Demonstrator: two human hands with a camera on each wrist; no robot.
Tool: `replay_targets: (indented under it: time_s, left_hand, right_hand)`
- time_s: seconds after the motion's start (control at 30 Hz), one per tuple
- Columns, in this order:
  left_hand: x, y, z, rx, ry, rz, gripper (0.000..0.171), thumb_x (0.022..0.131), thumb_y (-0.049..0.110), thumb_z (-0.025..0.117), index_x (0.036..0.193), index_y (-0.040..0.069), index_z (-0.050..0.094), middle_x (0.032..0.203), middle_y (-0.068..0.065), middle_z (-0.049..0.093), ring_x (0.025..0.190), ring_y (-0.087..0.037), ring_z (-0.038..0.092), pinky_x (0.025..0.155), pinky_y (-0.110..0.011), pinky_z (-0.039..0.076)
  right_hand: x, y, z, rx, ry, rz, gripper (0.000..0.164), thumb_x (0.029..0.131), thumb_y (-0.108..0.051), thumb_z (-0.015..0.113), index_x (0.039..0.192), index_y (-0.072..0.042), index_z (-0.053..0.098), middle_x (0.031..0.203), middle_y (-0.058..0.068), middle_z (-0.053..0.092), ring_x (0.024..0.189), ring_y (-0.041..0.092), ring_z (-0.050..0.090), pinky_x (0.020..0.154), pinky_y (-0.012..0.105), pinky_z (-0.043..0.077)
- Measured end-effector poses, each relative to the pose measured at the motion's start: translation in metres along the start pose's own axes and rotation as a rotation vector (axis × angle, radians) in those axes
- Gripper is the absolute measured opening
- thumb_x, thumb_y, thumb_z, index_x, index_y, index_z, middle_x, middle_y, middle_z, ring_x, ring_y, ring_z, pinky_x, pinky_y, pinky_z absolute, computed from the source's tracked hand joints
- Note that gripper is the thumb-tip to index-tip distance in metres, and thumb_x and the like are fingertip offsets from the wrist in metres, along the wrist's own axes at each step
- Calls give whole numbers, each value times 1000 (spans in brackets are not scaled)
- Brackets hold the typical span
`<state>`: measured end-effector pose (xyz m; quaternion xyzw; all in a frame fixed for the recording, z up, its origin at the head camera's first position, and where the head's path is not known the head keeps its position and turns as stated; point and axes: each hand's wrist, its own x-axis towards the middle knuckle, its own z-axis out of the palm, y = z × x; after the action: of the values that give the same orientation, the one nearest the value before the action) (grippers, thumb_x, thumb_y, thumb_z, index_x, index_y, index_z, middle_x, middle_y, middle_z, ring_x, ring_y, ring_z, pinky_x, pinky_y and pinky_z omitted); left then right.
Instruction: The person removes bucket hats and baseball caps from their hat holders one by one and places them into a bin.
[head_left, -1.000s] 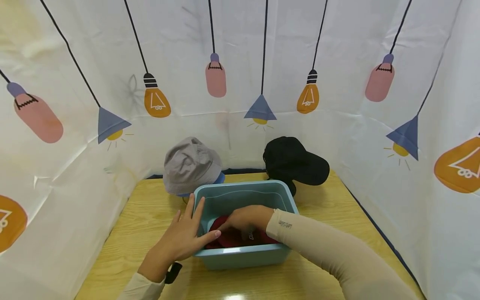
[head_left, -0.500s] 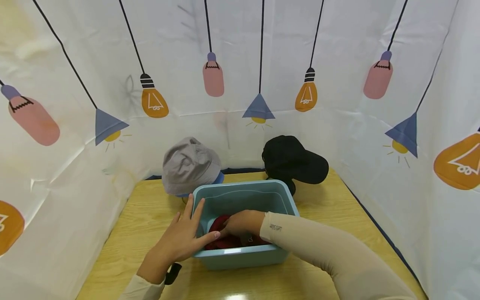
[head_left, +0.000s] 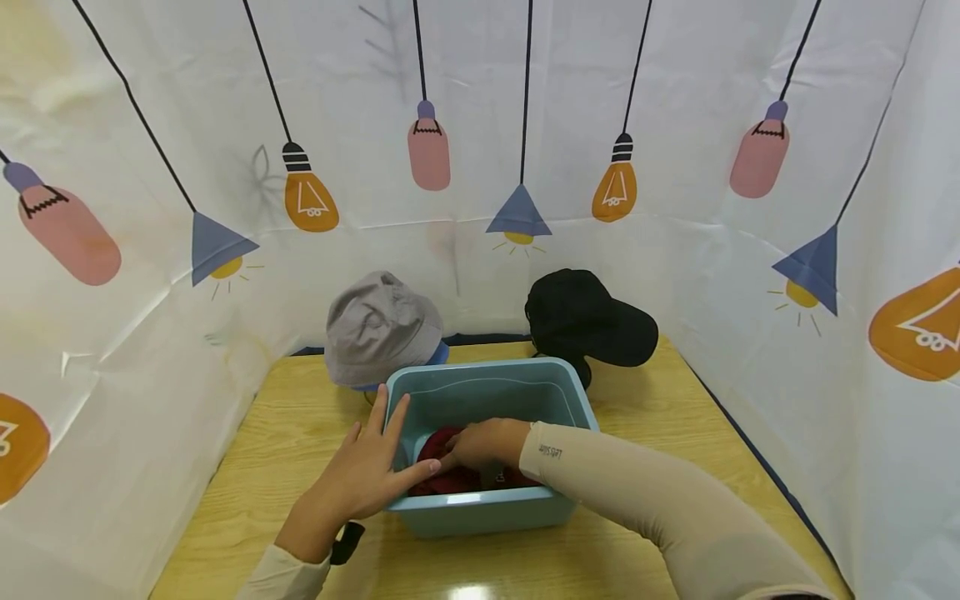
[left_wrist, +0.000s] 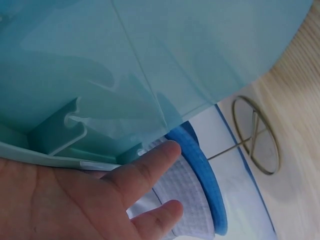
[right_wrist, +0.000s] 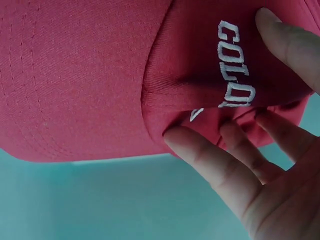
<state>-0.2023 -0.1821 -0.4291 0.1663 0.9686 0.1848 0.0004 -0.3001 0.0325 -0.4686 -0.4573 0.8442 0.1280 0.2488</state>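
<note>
A red baseball cap (right_wrist: 90, 85) with white lettering lies inside the light blue plastic bin (head_left: 480, 521). My right hand (head_left: 487, 443) reaches down into the bin and grips the cap's crown. In the right wrist view the thumb lies by the lettering and the fingers (right_wrist: 215, 167) dent the cloth from the other side. My left hand (head_left: 360, 479) rests along the bin's left rim, fingers spread and straight. Part of the cap is hidden under the right hand and behind the bin's front wall.
Behind the bin at left, a grey bucket hat (head_left: 382, 329) sits over a blue-edged one (left_wrist: 205, 175), near a wire stand base (left_wrist: 270, 150). A black cap (head_left: 581, 321) hangs raised at back right. A printed white cloth (head_left: 465, 275) surrounds the wooden table (head_left: 292, 433).
My right hand has shifted slightly left and lower in the bin, closing on the red cap, whose crown has bunched up. The left hand stays on the rim.
</note>
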Motion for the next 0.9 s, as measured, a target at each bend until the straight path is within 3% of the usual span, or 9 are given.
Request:
replay_targets:
  time_s: [0.23, 0.57, 0.73, 0.9]
  left_hand:
    - [-1, 0, -1, -2, 1, -5, 107, 93, 83, 44, 168, 13, 13, 172, -24, -4, 134, -48, 55, 115, -74, 28]
    - [0, 3, -2, -5, -2, 5, 105, 93, 82, 44, 168, 15, 12, 172, -24, -4, 136, -50, 52, 114, -74, 29]
    - [-1, 3, -1, -14, -7, 2, 106, 94, 81, 45, 168, 12, 13, 172, -25, -5, 136, -52, 52, 113, -74, 30]
    - [0, 2, -2, -14, -8, -1, 106, 94, 80, 46, 168, 13, 12, 172, -24, -5, 135, -49, 54, 113, -74, 29]
  right_hand:
    - [1, -3, 4, -30, -3, 16, 108, 79, -18, 92, 151, -67, 28, 165, -11, 37, 138, 24, 52, 107, 47, 52]
    - [-3, -4, 4, -47, 4, 29, 106, 81, -21, 90, 150, -68, 26, 164, -14, 39, 135, 21, 53, 109, 48, 51]
    - [-4, -2, 2, -37, 1, 6, 103, 79, -22, 92, 152, -64, 32, 162, -12, 42, 134, 18, 55, 107, 43, 52]
    - [-7, 0, -6, -36, 52, -51, 96, 79, -24, 93, 153, -55, 40, 153, -10, 52, 124, 10, 58, 106, 37, 52]
